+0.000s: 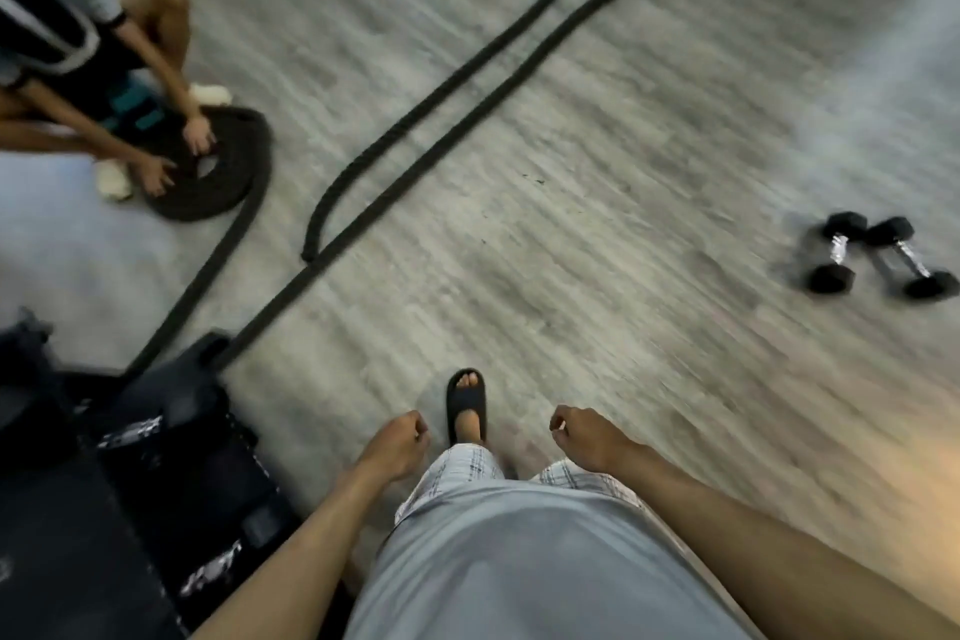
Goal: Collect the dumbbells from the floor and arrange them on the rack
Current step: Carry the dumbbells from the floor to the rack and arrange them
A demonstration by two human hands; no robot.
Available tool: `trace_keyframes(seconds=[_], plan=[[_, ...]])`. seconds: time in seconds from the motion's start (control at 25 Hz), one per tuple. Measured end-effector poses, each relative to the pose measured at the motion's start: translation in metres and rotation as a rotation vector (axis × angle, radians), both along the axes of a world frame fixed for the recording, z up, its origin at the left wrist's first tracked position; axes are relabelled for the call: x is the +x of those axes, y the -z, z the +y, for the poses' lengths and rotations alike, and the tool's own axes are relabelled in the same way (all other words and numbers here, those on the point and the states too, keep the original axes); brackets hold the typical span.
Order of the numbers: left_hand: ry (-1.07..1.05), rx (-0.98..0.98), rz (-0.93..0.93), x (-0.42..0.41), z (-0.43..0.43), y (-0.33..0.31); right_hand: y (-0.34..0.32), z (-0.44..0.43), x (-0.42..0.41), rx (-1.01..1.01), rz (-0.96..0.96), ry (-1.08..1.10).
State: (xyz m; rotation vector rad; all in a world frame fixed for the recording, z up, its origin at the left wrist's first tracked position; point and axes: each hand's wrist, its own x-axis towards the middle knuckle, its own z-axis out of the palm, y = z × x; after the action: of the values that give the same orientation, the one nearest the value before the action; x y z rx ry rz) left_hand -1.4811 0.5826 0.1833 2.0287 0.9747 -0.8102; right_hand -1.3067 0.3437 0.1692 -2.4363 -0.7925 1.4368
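The person wears a pale blue-grey T-shirt point(519, 561), white plaid shorts point(462, 465) and a black slide sandal point(466, 403); bare forearms run to the left hand point(397, 442) and right hand point(587, 437).

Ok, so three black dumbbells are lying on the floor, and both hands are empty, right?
Not three, only two: one dumbbell and a second dumbbell beside it lie on the floor, as the head view shows. The left hand and right hand are indeed empty.

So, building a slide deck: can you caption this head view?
With left hand and right hand empty, two dumbbells lie on the floor; another person handles a coiled rope.
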Motion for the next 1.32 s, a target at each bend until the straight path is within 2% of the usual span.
trace_keyframes(seconds=[0.44, 0.56, 0.84, 1.08, 1.32], plan=[[0.646, -0.079, 0.030, 0.336, -0.037, 0.014, -0.006, -0.099, 0.145, -0.077, -0.033, 0.766], [0.759, -0.095, 0.025, 0.420, -0.062, 0.015, -0.014, -0.122, 0.186, -0.046, -0.058, 0.946], [1.016, -0.065, 0.098, 0.556, -0.152, 0.025, 0.001, -0.190, 0.260, 0.014, -0.021, 1.150], [0.948, -0.057, 0.148, 0.655, -0.256, 0.024, 0.011, -0.290, 0.351, -0.024, 0.040, 1.211], [0.855, -0.051, 0.051, 0.741, -0.366, 0.017, 0.021, -0.394, 0.438, -0.041, 0.104, 1.151]])
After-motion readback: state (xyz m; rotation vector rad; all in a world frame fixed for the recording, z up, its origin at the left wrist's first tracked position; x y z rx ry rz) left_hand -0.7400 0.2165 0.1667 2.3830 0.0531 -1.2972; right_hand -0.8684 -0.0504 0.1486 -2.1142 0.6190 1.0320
